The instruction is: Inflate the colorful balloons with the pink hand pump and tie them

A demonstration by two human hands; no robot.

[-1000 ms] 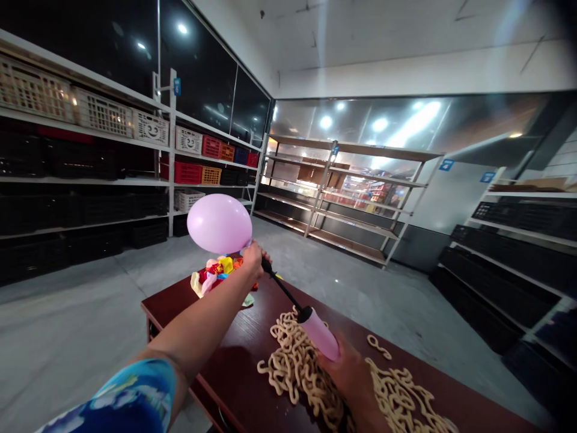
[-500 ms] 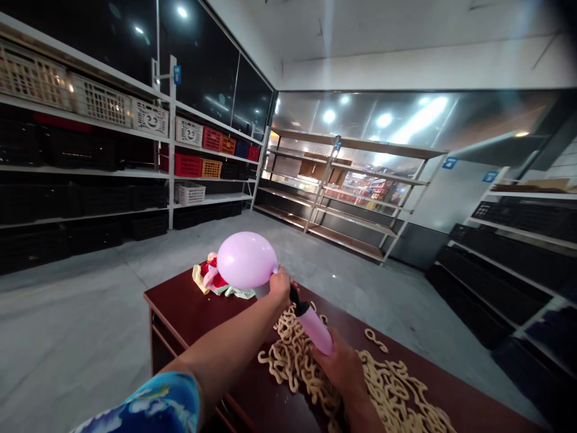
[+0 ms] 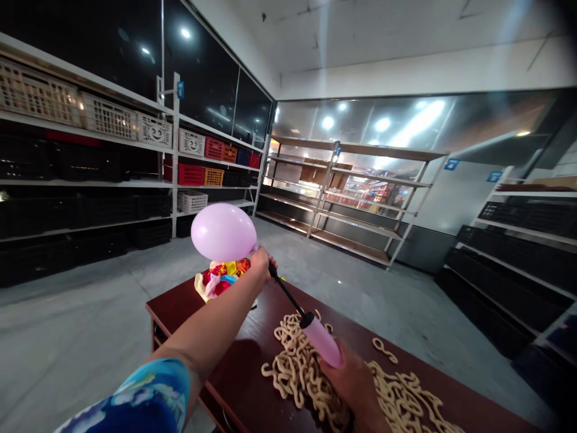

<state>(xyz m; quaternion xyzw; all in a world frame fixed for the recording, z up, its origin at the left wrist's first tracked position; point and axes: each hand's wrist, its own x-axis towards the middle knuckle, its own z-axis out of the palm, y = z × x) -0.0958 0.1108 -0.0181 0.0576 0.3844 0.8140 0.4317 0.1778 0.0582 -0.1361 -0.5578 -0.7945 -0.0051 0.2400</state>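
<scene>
A pink inflated balloon (image 3: pixel 223 232) stands out to the left of my left hand (image 3: pixel 262 264), which is closed around its neck and the black nozzle end of a hand pump. The balloon pump (image 3: pixel 323 343) has a pink barrel, and its thin black rod shows at length between barrel and nozzle end. My right hand (image 3: pixel 351 379) is wrapped round the barrel's lower part. Below the balloon lies a pile of limp coloured balloons (image 3: pixel 220 282). Tan, curly rope-like pieces (image 3: pixel 297 361) are heaped under the pump.
The dark red table (image 3: pixel 238 355) carries all these things. One loose tan piece (image 3: pixel 384 350) lies apart near its far edge. Racks with crates (image 3: pixel 192 174) line the left wall, bare-looking shelves (image 3: pixel 351 222) stand at the back, and black crates (image 3: pixel 500 270) fill the right.
My left hand has moved up and left with the balloon, away from my right hand. The pump's rod is drawn out longer. More of the coloured balloon pile shows.
</scene>
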